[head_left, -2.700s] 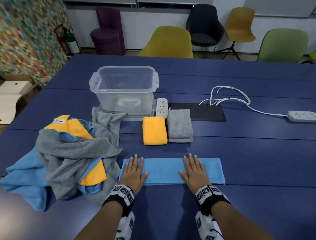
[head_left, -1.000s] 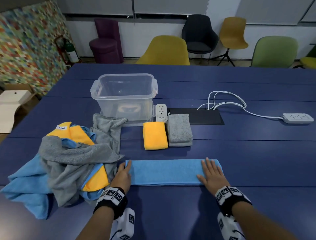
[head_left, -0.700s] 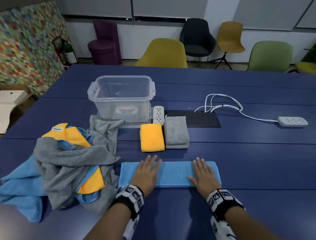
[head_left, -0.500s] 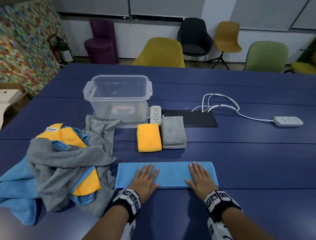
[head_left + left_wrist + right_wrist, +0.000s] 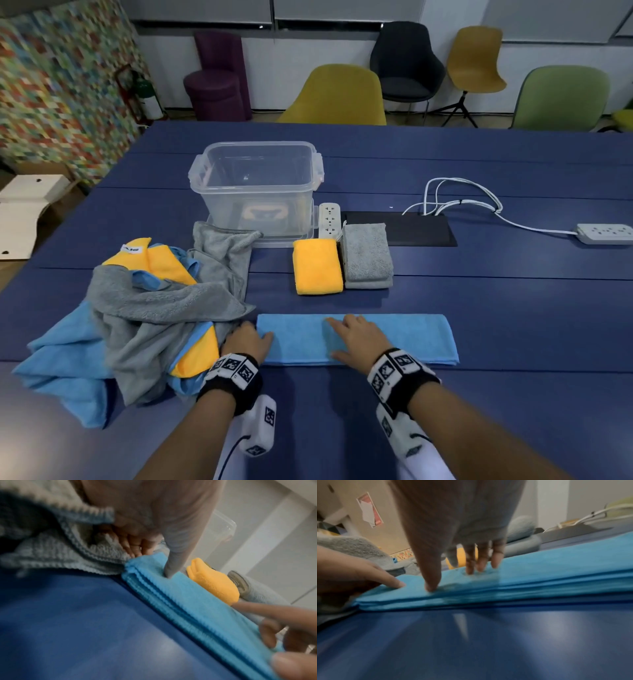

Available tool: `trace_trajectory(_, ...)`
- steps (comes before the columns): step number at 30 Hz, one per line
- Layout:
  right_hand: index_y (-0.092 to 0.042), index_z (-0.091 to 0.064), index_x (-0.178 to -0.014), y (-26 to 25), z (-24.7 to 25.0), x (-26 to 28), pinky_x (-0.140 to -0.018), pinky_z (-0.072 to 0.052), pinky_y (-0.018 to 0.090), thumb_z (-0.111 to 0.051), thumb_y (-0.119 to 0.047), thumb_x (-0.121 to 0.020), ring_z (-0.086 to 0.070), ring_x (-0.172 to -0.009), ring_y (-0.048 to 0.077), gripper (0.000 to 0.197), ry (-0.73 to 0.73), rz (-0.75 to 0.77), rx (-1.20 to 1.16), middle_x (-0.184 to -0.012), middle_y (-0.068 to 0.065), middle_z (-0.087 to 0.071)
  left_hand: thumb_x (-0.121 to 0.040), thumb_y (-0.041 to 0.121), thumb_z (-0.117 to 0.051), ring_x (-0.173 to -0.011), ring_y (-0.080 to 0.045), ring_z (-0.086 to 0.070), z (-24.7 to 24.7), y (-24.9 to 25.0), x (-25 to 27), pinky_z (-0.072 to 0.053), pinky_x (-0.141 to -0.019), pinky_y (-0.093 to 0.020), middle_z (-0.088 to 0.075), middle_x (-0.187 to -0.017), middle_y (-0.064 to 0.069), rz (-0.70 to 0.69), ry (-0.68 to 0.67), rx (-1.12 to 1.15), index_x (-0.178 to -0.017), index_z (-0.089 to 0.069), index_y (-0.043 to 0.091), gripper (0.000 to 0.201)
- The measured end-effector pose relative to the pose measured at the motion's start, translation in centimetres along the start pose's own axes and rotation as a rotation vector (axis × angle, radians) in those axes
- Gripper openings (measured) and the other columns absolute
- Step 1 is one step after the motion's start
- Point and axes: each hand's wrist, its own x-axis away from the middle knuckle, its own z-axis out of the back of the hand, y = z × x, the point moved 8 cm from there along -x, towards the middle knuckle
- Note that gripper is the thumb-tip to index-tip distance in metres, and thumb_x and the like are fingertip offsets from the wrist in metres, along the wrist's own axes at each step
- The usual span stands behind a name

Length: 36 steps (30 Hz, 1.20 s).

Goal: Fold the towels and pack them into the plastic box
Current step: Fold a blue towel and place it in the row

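Note:
A blue towel lies folded into a long strip near the table's front edge. My left hand is at its left end: the thumb presses on top and the fingers curl at the end's edge, pinching it. My right hand lies flat on the strip's middle, fingers spread and pressing down. Beyond the strip a folded yellow towel and a folded grey towel lie side by side. The clear plastic box stands behind them with nothing in it.
A heap of unfolded grey, yellow and blue towels lies at the left, touching my left hand. A white power strip, a black panel, white cables and another power strip lie at the right. Chairs stand beyond the table.
My left hand slid from lying flat on the towel to its left end and took hold there. My right hand moved left from the strip's right part to its middle.

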Motion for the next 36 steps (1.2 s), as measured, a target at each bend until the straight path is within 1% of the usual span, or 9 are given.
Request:
trace_trajectory(5, -0.032, -0.008, -0.148, -1.2, -1.7, -1.8, -0.098, -0.04, 0.041, -0.058, -0.056, -0.081, -0.038, -0.128, 0.03, 0.087, -0.192, -0.113, -0.08, -0.142, 0.01, -0.03, -0.086, 0.035, -0.054, -0.105, -0.03, -0.057, 0.0, 0.6, -0.1, -0.047, -0.087, -0.032, -0.059, -0.117, -0.014, 0.011, -0.048, 0.145, -0.113, -0.056, 0.004, 0.041)
trace_trajectory(17, -0.034, -0.002, -0.148, -2.5, -1.9, -3.2, -0.098, -0.042, 0.04, -0.059, -0.062, -0.076, -0.042, -0.127, 0.03, 0.096, -0.211, -0.092, -0.168, -0.145, 0.009, -0.029, -0.087, 0.014, -0.056, -0.094, -0.027, -0.057, 4.2, 1.8, 1.5, -0.038, -0.074, -0.025, -0.061, -0.102, -0.013, -0.091, 0.088, 0.272, -0.109, -0.053, 0.002, 0.025)
trace_trajectory(19, -0.023, -0.024, -0.144, -2.1, -0.7, -3.2, -0.096, -0.043, 0.038, -0.052, -0.056, -0.085, -0.053, -0.109, 0.022, 0.073, -0.11, -0.098, -0.45, -0.127, 0.009, -0.045, -0.087, 0.014, -0.058, -0.085, -0.023, -0.054, 4.8, 2.1, 1.6, -0.038, -0.071, -0.026, -0.058, -0.091, -0.01, -0.12, 0.096, 0.404, -0.097, -0.054, 0.006, 0.014)
trace_trajectory(22, -0.009, -0.052, -0.106, -0.5, 1.3, -2.4, -0.075, -0.048, 0.04, -0.038, -0.045, -0.096, -0.05, -0.064, 0.013, 0.04, 0.108, -0.188, -0.966, -0.085, 0.003, -0.053, -0.085, 0.017, -0.065, -0.081, -0.023, -0.057, 4.1, 4.7, 2.6, -0.042, -0.067, -0.031, -0.057, -0.078, -0.008, -0.213, 0.01, 0.704, -0.074, -0.049, 0.014, 0.02)
trace_trajectory(25, -0.009, -0.058, -0.082, 0.1, 1.6, -1.5, -0.059, -0.046, 0.029, -0.035, -0.046, -0.097, -0.053, -0.057, 0.017, 0.046, 0.123, -0.283, -1.423, -0.068, 0.003, -0.058, -0.084, 0.025, -0.067, -0.073, -0.019, -0.056, 2.4, 8.5, 4.4, -0.043, -0.063, -0.025, -0.058, -0.082, -0.006, -0.315, -0.131, 0.776, -0.084, -0.052, 0.012, 0.02)
trace_trajectory(28, -0.016, -0.052, -0.067, 1.4, 2.3, -0.9, -0.056, -0.037, 0.023, -0.05, -0.04, -0.093, -0.046, -0.057, 0.014, 0.035, 0.19, -0.272, -1.317, -0.061, 0.0, -0.048, -0.093, 0.019, -0.055, -0.07, -0.007, -0.053, 0.4, 11.1, 5.7, -0.041, -0.055, -0.008, -0.057, -0.085, 0.001, -0.384, -0.293, 0.757, -0.102, -0.053, 0.012, 0.012)
trace_trajectory(31, -0.009, -0.055, -0.073, 2.9, 1.5, -0.5, -0.048, -0.036, 0.015, -0.056, -0.011, -0.09, -0.047, -0.055, 0.009, 0.017, 0.183, -0.266, -1.136, -0.063, 0.002, -0.049, -0.096, 0.015, -0.048, -0.095, -0.01, -0.054, -1.0, 11.8, 5.7, -0.045, -0.087, -0.018, -0.058, -0.112, -0.005, -0.495, -0.278, 0.555, -0.114, -0.057, 0.013, 0.02)
trace_trajectory(33, -0.002, -0.063, -0.086, 4.0, 0.5, -0.1, -0.056, -0.042, 0.019, -0.053, -0.002, -0.088, -0.056, -0.067, 0.013, 0.01, 0.179, -0.325, -1.119, -0.075, 0.008, -0.059, -0.095, 0.017, -0.046, -0.117, -0.016, -0.046, -1.6, 12.0, 5.5, -0.037, -0.103, -0.029, -0.047, -0.127, -0.004, -0.591, -0.146, 0.268, -0.124, -0.054, 0.016, 0.029)
trace_trajectory(36, -0.004, -0.059, -0.098, 5.4, -0.6, 0.2, -0.075, -0.05, 0.033, -0.054, 0.0, -0.086, -0.058, -0.085, 0.021, 0.014, 0.199, -0.406, -1.106, -0.093, 0.014, -0.061, -0.097, 0.034, -0.032, -0.142, -0.02, -0.015, -3.2, 12.3, 6.1, -0.017, -0.113, -0.033, -0.015, -0.154, 0.0, -0.717, -0.032, -0.178, -0.147, -0.019, 0.022, 0.053)
